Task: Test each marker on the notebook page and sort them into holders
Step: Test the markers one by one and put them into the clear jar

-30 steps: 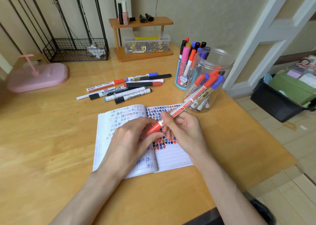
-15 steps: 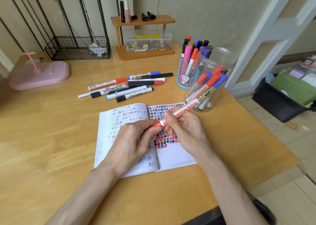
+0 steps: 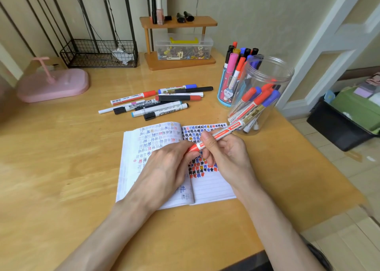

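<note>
Red marker [image 3: 218, 136]: white barrel printed MARKER, red cap, held slantwise over the open notebook [image 3: 209, 186]. I saw the right hand [image 3: 226, 153] curled round the barrel and the left hand [image 3: 164, 167] pinching the cap. Beyond lay loose markers [image 3: 156, 104]; far right stood the clear jar [image 3: 265, 79] and blue holder [image 3: 223, 97]. Bare table [image 3: 61, 167] stretched left; its right edge ran near the jar.

Only two bits are legible: the red marker [image 3: 218, 136] held up front says "MARKER" on its barrel. A black-capped marker [image 3: 140, 105] lying on the worktop [image 3: 61, 167] reads "WHITEBOARD MARKER". Other labels are too blurry.
</note>
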The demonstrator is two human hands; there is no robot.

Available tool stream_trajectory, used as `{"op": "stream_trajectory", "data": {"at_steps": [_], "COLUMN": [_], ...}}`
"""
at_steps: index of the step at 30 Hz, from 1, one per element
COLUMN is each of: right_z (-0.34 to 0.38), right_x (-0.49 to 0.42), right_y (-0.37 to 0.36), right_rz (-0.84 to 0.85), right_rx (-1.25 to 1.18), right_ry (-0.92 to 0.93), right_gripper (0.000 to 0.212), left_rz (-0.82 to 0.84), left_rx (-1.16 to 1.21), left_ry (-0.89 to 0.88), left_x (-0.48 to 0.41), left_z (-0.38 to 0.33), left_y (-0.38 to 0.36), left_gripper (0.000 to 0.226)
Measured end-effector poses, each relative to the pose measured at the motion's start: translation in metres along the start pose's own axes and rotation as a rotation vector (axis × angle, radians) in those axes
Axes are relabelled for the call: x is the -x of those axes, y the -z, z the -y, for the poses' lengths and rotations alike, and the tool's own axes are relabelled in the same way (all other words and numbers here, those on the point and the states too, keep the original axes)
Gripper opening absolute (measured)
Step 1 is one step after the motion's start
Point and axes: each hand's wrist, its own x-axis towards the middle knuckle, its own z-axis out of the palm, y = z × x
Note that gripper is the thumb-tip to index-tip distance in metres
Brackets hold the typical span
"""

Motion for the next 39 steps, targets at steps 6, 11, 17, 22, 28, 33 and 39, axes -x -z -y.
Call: {"op": "stream_trajectory", "data": {"at_steps": [6, 11, 17, 22, 28, 33, 39], "right_z": [0.0028, 0.0045, 0.0038, 0.0024, 0.0020, 0.0030, 0.0017], "right_x": [0.0008, 0.0021, 0.0024, 0.0025, 0.0026, 0.0017, 0.0018], "right_y": [-0.0006, -0.0019, -0.0020, -0.0043, -0.0036, -0.0008, -0.0007], "right_rz": [0.002, 0.030, -0.018, 0.001, 0.006, 0.047, 0.085], "right_rx": [-0.008, -0.023, -0.060, -0.064, -0.069, -0.034, -0.013], "right_ry": [-0.010, -0.013, -0.006, -0.011, -0.007, 0.004, 0.008], "right_gripper": [0.031, 0.040, 0.035, 0.020, 0.024, 0.028, 0.020], "left_rz": [0.024, -0.070, -0.139, -0.162, -0.131, -0.088, -0.005], "left_rx": [0.034, 0.001, -0.144, -0.173, -0.173, -0.149, 0.043], "left_ry": [0.011, 0.020, -0.041, -0.069, -0.071, -0.048, 0.013], "left_x": [0.0021, 0.0030, 0.0035, 0.0040, 0.0039, 0.0027, 0.0024], "left_z": [0.0015, 0.0017, 0.0009, -0.0026, 0.0011, -0.0021, 0.0005], "left_y": [0.0025, 0.0040, 0.0036, 0.0003, -0.0016, -0.0030, 0.0011], "left_gripper": [0.026, 0.033, 0.034, 0.029, 0.034, 0.035, 0.026]}}
